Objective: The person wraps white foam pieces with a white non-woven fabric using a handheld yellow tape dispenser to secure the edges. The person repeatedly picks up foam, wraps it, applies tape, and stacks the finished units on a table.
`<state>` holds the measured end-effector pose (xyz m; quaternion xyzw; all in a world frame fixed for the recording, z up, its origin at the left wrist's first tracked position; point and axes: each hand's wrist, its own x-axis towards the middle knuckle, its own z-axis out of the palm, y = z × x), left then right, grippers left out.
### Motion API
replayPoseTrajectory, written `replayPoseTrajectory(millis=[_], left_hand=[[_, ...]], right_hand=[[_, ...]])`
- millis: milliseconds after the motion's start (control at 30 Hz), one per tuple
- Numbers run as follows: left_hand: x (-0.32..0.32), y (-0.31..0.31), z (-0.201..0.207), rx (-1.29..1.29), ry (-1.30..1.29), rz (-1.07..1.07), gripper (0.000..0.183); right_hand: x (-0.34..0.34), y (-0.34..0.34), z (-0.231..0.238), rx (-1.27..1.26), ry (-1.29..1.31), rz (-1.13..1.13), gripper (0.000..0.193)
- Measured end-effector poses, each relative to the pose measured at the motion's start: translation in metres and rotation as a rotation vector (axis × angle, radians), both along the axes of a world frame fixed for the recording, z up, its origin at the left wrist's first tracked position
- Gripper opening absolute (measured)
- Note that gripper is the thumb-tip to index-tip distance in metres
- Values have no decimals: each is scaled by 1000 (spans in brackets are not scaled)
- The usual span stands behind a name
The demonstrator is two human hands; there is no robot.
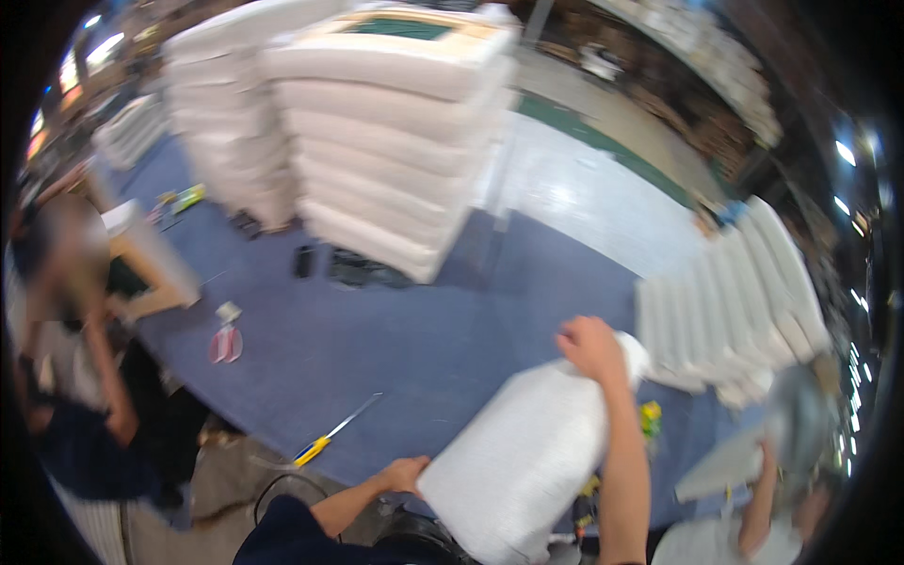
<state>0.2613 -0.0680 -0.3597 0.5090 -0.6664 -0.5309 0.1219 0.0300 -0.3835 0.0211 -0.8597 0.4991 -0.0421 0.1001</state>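
A white fabric-covered cushion panel [518, 447] lies tilted at the table's front edge, right in front of me. My left hand [406, 476] grips its near left edge, the fingers partly hidden behind it. At the panel's far right end my right hand [591, 348] is closed, fingers curled over the corner. To the left on the table lies a screwdriver-like tool [315, 450] with a yellow handle and a thin metal shaft. Farther left rests a pair of scissors [226, 345] with red handles.
Tall stacks of white cushion panels [377, 160] stand at the back of the blue-grey table [405, 344]. Another row of panels [725, 292] leans at the right. One co-worker [75, 414] handles a wood-framed panel [155, 264] at left; another [753, 527] works at right.
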Motion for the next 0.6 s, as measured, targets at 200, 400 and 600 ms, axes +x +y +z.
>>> replayPoseTrajectory(millis=[200,400,600], left_hand=[[-8,-12,-29,16,0,39,78],[-6,-5,-16,-75,-83,39,73],[-44,54,-23,-168,158,621,64]], right_hand=[[-5,-7,-2,-3,101,-18,23],[-17,3,-4,57,93,-58,21],[0,-20,-20,118,253,66,29]])
